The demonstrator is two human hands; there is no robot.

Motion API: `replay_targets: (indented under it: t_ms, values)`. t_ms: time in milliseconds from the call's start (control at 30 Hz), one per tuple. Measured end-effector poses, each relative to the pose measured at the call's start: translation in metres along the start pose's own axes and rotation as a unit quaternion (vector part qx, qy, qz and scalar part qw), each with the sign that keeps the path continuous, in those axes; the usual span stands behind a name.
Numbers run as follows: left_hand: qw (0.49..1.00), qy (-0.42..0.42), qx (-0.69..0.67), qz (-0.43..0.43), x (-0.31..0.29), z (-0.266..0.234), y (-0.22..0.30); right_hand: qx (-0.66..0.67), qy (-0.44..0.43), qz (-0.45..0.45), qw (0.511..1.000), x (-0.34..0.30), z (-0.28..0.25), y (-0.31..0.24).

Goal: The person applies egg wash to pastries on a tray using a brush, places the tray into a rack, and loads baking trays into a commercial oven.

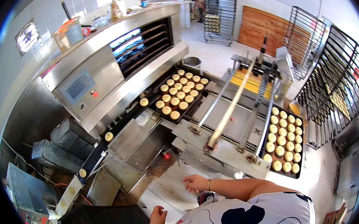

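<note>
My left hand [157, 217] hangs at the lower edge, fingers loosely bent, with nothing seen in it. Close beside it is a dark, flat-topped block [102, 223], perhaps stacked baking trays. My right hand [196, 183], a bracelet at its wrist, hovers in front of my body with fingers apart, holding nothing. Beyond the hands, a black baking tray [193, 107] carries rows of round, pale yellow pastries [175, 101]. A second tray of pastries [281, 141] lies to the right of the metal machine [219, 161]. Single pastries [109, 136] ride on a narrow dark conveyor [123, 119].
A steel cabinet with a screen panel [76, 88] and dark shelves stands at the far left. Black wire racks [337, 82] line the right side, and another rack [221, 12] stands at the back near a distant person [199, 8]. A metal bucket [192, 63] sits behind the pastry tray.
</note>
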State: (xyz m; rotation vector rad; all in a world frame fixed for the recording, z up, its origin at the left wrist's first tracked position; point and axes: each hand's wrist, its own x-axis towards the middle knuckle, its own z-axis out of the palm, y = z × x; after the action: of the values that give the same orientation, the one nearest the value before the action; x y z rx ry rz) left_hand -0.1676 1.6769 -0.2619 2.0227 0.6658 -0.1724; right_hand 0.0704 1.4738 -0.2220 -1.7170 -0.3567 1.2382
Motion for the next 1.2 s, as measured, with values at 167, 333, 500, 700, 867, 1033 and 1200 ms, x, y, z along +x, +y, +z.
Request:
replay_targets:
  t_ms: [167,333,500,700,867,1033,1200]
  values:
    - [0.992,-0.092,0.083,-0.030,-0.064,0.061,-0.016,-0.142,-0.014,-0.078,0.987,-0.082,-0.001,0.079]
    - [0.986,-0.151,0.067,0.022,-0.080,0.167,-0.020,-0.157,-0.005,-0.111,0.981,-0.174,-0.037,0.139]
    - [0.967,-0.181,0.144,0.105,-0.098,0.315,0.086,-0.027,0.069,-0.072,0.995,-0.315,-0.128,0.243]
    - [0.898,-0.354,0.117,0.234,-0.124,0.482,0.215,0.130,0.323,0.021,0.937,-0.524,-0.249,0.356]
    - [0.878,-0.346,0.170,0.283,-0.131,0.552,0.291,0.259,0.482,0.038,0.836,-0.620,-0.291,0.428]
    - [0.889,-0.319,0.198,0.263,-0.114,0.581,0.312,0.262,0.413,0.029,0.872,-0.607,-0.315,0.447]
    - [0.921,-0.281,0.146,0.227,-0.092,0.626,0.328,0.153,0.362,0.007,0.920,-0.576,-0.382,0.429]
